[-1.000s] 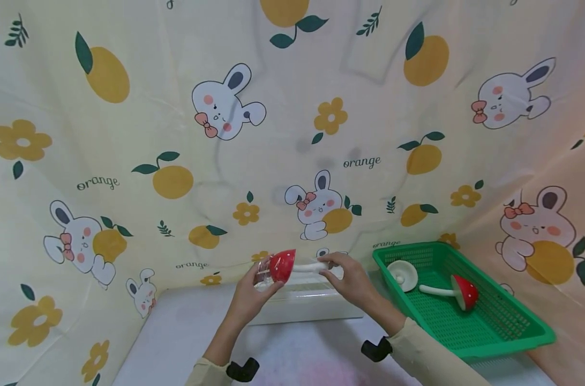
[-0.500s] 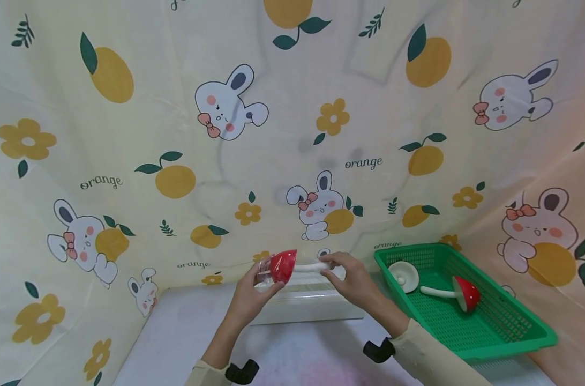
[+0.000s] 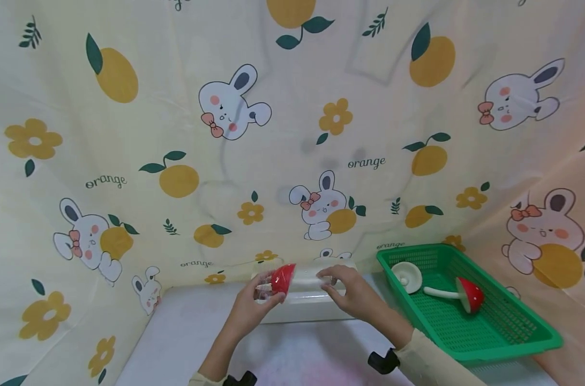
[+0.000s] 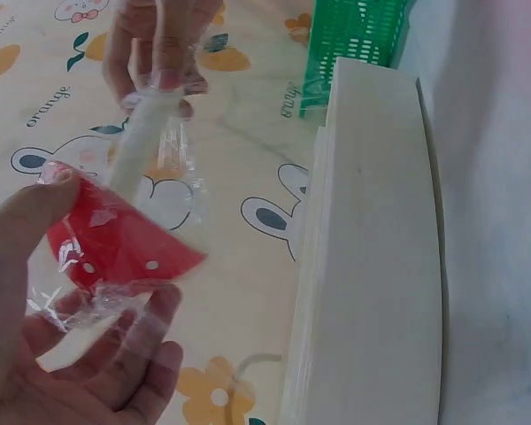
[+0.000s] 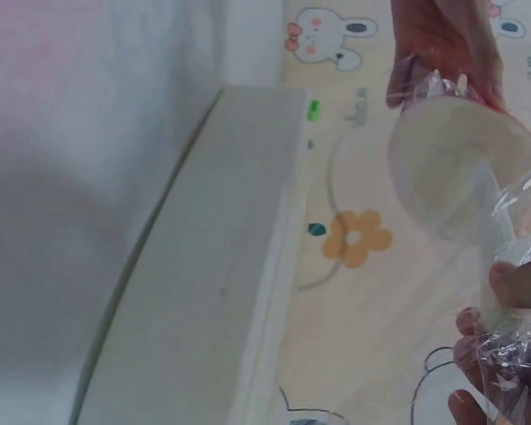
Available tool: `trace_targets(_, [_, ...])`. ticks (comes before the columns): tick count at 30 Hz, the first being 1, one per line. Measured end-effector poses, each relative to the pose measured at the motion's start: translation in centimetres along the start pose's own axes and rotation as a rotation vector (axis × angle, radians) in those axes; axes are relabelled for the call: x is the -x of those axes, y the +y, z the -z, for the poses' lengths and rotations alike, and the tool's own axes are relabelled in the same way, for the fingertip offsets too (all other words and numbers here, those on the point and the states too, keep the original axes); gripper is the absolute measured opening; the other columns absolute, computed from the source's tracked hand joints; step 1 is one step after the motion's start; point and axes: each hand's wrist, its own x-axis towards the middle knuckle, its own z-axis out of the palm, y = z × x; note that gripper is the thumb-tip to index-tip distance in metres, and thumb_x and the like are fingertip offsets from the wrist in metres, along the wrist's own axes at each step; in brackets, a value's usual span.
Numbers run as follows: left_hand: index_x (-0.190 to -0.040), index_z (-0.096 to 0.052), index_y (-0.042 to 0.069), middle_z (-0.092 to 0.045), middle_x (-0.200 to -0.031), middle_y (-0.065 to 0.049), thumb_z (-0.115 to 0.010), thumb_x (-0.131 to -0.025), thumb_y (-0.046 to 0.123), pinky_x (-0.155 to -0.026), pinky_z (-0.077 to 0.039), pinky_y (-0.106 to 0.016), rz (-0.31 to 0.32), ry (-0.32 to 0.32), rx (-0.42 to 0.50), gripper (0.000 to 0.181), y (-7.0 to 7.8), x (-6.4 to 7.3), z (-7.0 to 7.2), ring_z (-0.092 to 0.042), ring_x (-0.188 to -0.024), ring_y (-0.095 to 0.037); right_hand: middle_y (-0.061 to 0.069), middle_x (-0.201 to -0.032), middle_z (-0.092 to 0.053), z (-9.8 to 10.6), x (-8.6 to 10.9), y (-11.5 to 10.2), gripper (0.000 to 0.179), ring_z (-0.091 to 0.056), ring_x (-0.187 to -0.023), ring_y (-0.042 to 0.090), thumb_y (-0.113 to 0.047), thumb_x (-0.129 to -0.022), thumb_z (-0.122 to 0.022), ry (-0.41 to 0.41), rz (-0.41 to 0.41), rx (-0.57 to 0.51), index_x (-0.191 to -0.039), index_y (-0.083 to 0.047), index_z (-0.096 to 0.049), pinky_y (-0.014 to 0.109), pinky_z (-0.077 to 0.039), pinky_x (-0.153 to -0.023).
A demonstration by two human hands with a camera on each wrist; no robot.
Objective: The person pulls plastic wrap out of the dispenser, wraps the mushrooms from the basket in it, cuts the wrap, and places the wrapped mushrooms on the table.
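Note:
A mushroom-shaped piece has a red, white-spotted cap (image 3: 284,279) and a pale stem (image 4: 134,150), all inside clear plastic film. My left hand (image 3: 246,303) grips the cap end, its thumb on the red edge and its fingers under the film. At the stem's far end, my right hand (image 3: 352,292) pinches the stem and film between thumb and fingers. The film (image 5: 509,354) is bunched there below the thumb. Seen in the right wrist view, the cap's cream underside (image 5: 438,168) faces that camera. The piece lies sideways between the hands.
Behind and below the hands, a long white box (image 3: 307,311) stands on the white table (image 3: 196,332). To the right is a green basket (image 3: 504,348) holding another red-capped mushroom (image 3: 471,295) and a cream round piece (image 3: 408,276). Patterned cloth (image 3: 273,161) hangs behind.
Both hands have lowered slightly with the wrapped mushroom, and its cap is tilted more. The head view has shifted a little. The basket's contents look the same.

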Motion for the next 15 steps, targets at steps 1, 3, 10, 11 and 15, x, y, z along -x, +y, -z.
trace_targets(1, [-0.153,-0.056,0.024,-0.063,-0.140,-0.011,-0.086,-0.091,0.048,-0.082,-0.063,-0.036,0.009,-0.006,-0.002,0.073,-0.1,0.1,0.0,-0.065,-0.111,-0.026,-0.005,-0.124,-0.074,-0.2,0.1,0.1,0.031,-0.065,-0.101,0.011,-0.019,-0.099,-0.080,-0.013,0.003,0.006,-0.129,-0.022,-0.072,0.045,-0.063,-0.094])
trace_targets(3, [-0.152,-0.057,0.021,-0.062,-0.138,-0.011,-0.085,-0.091,0.050,-0.079,-0.062,-0.035,0.023,-0.020,-0.003,0.073,-0.2,0.2,0.1,-0.064,-0.106,-0.024,-0.007,-0.122,-0.072,-0.5,0.3,0.3,0.030,-0.063,-0.099,0.009,-0.018,-0.100,-0.079,-0.031,0.007,0.016,-0.128,-0.023,-0.071,0.042,-0.063,-0.091])
trace_targets(10, [-0.150,-0.060,0.018,-0.065,-0.138,-0.010,-0.083,-0.090,0.056,-0.081,-0.063,-0.034,0.062,-0.063,-0.006,0.074,-1.0,0.4,0.1,-0.067,-0.105,-0.021,-0.012,-0.115,-0.070,-1.7,1.0,0.9,0.033,-0.058,-0.096,0.009,-0.031,-0.097,-0.083,-0.077,-0.011,0.005,-0.126,-0.022,-0.071,0.036,-0.059,-0.085])
trace_targets(11, [-0.150,-0.060,0.018,-0.066,-0.138,-0.010,-0.083,-0.090,0.057,-0.080,-0.063,-0.034,0.065,-0.070,-0.008,0.075,-1.1,0.4,0.1,-0.067,-0.104,-0.021,-0.013,-0.115,-0.070,-1.9,1.1,0.9,0.033,-0.058,-0.096,0.009,-0.034,-0.097,-0.083,-0.087,-0.025,-0.001,-0.126,-0.022,-0.071,0.036,-0.059,-0.085])
trace_targets(15, [-0.151,-0.058,0.020,-0.066,-0.136,-0.010,-0.083,-0.089,0.057,-0.082,-0.063,-0.036,0.099,-0.111,-0.007,0.076,-1.6,0.8,0.0,-0.067,-0.105,-0.021,-0.010,-0.117,-0.071,-2.4,1.6,1.1,0.027,-0.060,-0.097,0.009,-0.027,-0.101,-0.079,-0.127,-0.007,-0.022,-0.125,-0.020,-0.072,0.039,-0.062,-0.086])
